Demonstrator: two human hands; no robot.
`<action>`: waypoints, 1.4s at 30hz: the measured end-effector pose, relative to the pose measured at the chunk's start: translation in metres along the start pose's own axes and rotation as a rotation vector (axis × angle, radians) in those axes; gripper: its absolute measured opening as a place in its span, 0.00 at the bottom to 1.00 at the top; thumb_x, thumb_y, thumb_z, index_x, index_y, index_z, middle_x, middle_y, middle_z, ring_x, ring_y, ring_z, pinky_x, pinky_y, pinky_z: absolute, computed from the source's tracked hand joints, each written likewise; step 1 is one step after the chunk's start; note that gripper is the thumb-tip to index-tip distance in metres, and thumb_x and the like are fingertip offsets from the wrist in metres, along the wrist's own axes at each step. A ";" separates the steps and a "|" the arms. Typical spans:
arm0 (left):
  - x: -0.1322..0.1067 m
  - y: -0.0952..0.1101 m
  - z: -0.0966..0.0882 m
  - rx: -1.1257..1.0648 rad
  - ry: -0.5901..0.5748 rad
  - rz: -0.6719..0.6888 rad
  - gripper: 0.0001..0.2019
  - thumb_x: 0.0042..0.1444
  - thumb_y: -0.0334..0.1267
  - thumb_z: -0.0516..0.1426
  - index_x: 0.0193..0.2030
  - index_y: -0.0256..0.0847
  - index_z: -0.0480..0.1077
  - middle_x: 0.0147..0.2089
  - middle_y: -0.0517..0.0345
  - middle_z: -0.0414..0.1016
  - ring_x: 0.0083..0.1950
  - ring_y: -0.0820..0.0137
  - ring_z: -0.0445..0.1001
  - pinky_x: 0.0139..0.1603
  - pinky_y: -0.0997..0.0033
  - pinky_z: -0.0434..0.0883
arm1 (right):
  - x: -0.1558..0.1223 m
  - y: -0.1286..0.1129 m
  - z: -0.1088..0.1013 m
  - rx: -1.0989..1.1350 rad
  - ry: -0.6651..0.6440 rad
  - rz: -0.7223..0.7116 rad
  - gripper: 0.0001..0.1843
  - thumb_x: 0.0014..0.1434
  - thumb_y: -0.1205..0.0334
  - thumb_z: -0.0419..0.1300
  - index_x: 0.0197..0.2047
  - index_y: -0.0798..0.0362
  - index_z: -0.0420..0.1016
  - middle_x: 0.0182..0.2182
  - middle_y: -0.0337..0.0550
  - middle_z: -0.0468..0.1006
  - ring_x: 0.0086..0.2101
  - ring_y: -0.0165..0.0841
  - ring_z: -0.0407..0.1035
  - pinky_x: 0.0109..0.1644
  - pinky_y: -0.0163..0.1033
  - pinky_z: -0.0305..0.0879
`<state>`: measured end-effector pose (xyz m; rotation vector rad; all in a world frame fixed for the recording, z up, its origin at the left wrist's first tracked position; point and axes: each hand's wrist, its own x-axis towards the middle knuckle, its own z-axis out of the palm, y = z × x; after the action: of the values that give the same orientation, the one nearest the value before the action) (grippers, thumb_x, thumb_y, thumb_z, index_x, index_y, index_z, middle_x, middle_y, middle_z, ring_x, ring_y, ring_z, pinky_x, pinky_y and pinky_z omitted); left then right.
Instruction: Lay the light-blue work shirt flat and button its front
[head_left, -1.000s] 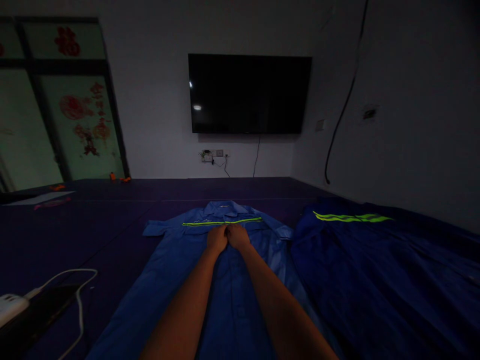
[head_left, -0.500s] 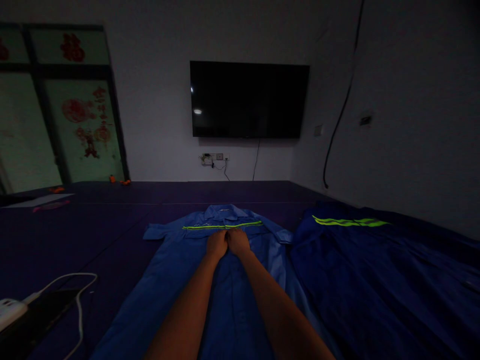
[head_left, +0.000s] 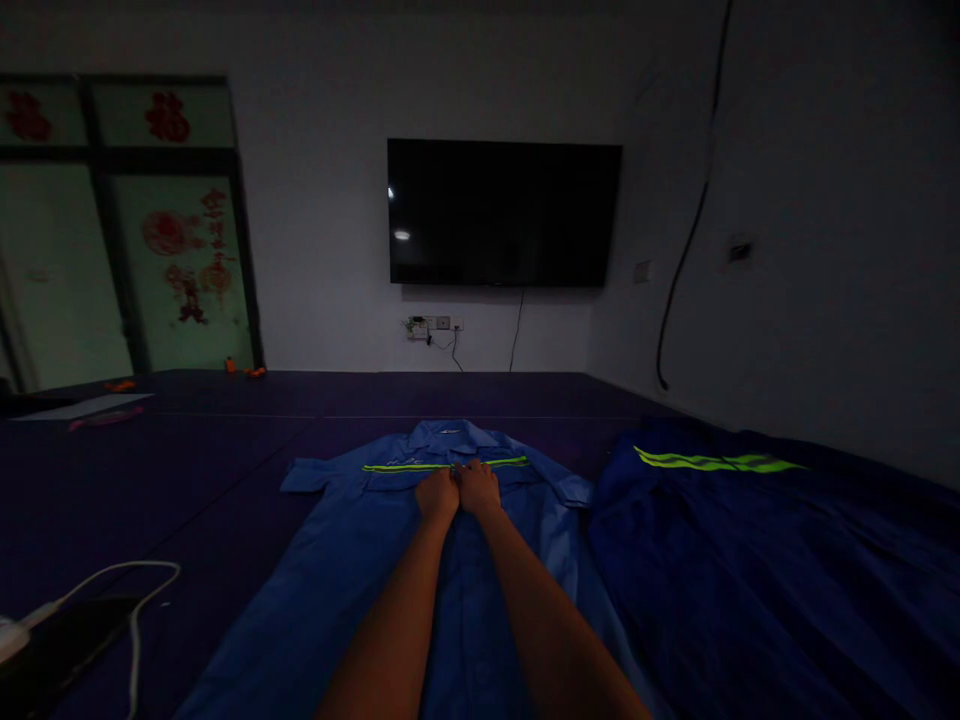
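Note:
A blue short-sleeved work shirt (head_left: pixel 315 570) lies face up and spread out, its collar pointing away from me and a yellow-green reflective stripe across the chest. My left hand (head_left: pixel 438 494) and my right hand (head_left: pixel 478 487) meet at the middle of the chest, on the front placket just below the collar. Fingers of both hands are curled and pressed together on the shirt's front edge. The exact spot between the fingertips is hidden by the hands, so a button cannot be made out there.
A darker blue garment (head_left: pixel 720 560) with a reflective stripe lies to the right. At the lower left are a white charger (head_left: pixel 13 638) with its cable and a dark phone-like object (head_left: pixel 71 645). A television (head_left: pixel 502 212) hangs on the far wall above sockets (head_left: pixel 442 323).
The view has shifted slightly, so the whole scene sits a little lower. Both hands stay at the same place on the shirt, with small finger movement in the right.

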<state>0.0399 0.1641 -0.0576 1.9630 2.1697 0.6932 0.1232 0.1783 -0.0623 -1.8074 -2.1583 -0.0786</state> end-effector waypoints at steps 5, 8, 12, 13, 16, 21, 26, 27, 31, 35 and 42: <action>-0.001 -0.003 -0.002 -0.018 0.015 0.033 0.13 0.57 0.41 0.50 0.44 0.36 0.65 0.43 0.53 0.69 0.42 0.69 0.69 0.42 0.61 0.68 | -0.004 0.000 -0.004 0.019 0.024 -0.044 0.20 0.61 0.58 0.39 0.49 0.46 0.67 0.49 0.48 0.65 0.48 0.39 0.57 0.47 0.43 0.53; 0.000 -0.002 -0.002 -0.028 0.024 0.048 0.13 0.57 0.41 0.50 0.44 0.36 0.65 0.43 0.54 0.69 0.41 0.69 0.69 0.42 0.61 0.68 | -0.005 0.000 -0.004 0.033 0.027 -0.075 0.19 0.60 0.61 0.40 0.49 0.47 0.67 0.53 0.46 0.62 0.50 0.38 0.56 0.48 0.43 0.52; 0.000 -0.001 -0.002 -0.040 0.038 0.046 0.12 0.57 0.41 0.50 0.44 0.37 0.65 0.43 0.53 0.69 0.42 0.69 0.69 0.42 0.61 0.68 | -0.003 0.001 -0.004 0.045 0.008 -0.111 0.19 0.59 0.63 0.42 0.50 0.48 0.66 0.54 0.45 0.62 0.51 0.38 0.56 0.50 0.44 0.51; 0.000 -0.001 -0.002 -0.043 0.042 0.044 0.13 0.57 0.41 0.50 0.44 0.37 0.65 0.43 0.53 0.68 0.42 0.69 0.69 0.42 0.61 0.68 | -0.003 0.001 -0.004 0.047 0.004 -0.116 0.19 0.59 0.63 0.42 0.50 0.48 0.66 0.54 0.45 0.62 0.51 0.38 0.57 0.50 0.44 0.50; 0.000 -0.002 -0.001 -0.055 0.051 0.040 0.13 0.57 0.41 0.50 0.45 0.37 0.65 0.44 0.53 0.68 0.42 0.69 0.69 0.42 0.61 0.68 | -0.003 0.001 -0.004 0.050 -0.006 -0.124 0.19 0.59 0.61 0.42 0.49 0.46 0.67 0.54 0.44 0.63 0.50 0.38 0.57 0.50 0.45 0.50; 0.001 -0.002 0.000 -0.080 0.056 0.025 0.13 0.57 0.41 0.50 0.44 0.36 0.65 0.43 0.53 0.69 0.42 0.69 0.69 0.42 0.61 0.68 | -0.002 0.001 -0.003 0.042 -0.015 -0.118 0.19 0.59 0.62 0.42 0.50 0.45 0.65 0.54 0.43 0.62 0.51 0.38 0.57 0.51 0.47 0.49; 0.002 -0.003 0.001 -0.118 0.092 -0.001 0.12 0.57 0.40 0.50 0.42 0.36 0.66 0.42 0.54 0.69 0.41 0.69 0.69 0.42 0.62 0.68 | -0.002 0.000 -0.003 0.028 -0.021 -0.126 0.18 0.59 0.61 0.43 0.51 0.42 0.65 0.54 0.43 0.62 0.52 0.39 0.56 0.50 0.48 0.50; 0.002 -0.004 0.002 -0.130 0.104 -0.002 0.11 0.57 0.40 0.50 0.42 0.36 0.66 0.42 0.54 0.69 0.41 0.69 0.69 0.42 0.62 0.68 | -0.002 0.000 -0.003 0.025 -0.020 -0.129 0.18 0.59 0.61 0.43 0.50 0.42 0.65 0.54 0.44 0.62 0.52 0.40 0.56 0.50 0.48 0.50; 0.003 -0.004 0.003 -0.188 0.146 0.011 0.11 0.57 0.40 0.50 0.42 0.36 0.66 0.42 0.54 0.69 0.42 0.70 0.69 0.42 0.62 0.68 | -0.003 -0.003 -0.003 0.012 -0.001 -0.133 0.15 0.60 0.62 0.45 0.46 0.49 0.68 0.52 0.46 0.64 0.50 0.39 0.58 0.50 0.49 0.53; 0.006 -0.004 0.005 -0.260 0.174 0.029 0.11 0.56 0.40 0.50 0.41 0.36 0.66 0.42 0.54 0.69 0.41 0.70 0.69 0.43 0.62 0.68 | -0.002 -0.006 -0.001 0.008 0.031 -0.135 0.15 0.59 0.58 0.50 0.46 0.56 0.66 0.46 0.46 0.67 0.45 0.36 0.62 0.49 0.49 0.58; 0.014 -0.010 0.009 -0.418 0.238 0.039 0.12 0.57 0.39 0.50 0.44 0.36 0.65 0.45 0.53 0.68 0.43 0.69 0.68 0.43 0.61 0.68 | 0.004 -0.006 -0.002 0.089 0.096 -0.148 0.13 0.59 0.58 0.51 0.42 0.57 0.67 0.40 0.44 0.70 0.38 0.31 0.66 0.42 0.43 0.64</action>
<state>0.0327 0.1797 -0.0670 1.7782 1.8998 1.3236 0.1169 0.1806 -0.0579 -1.5617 -2.1887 -0.1001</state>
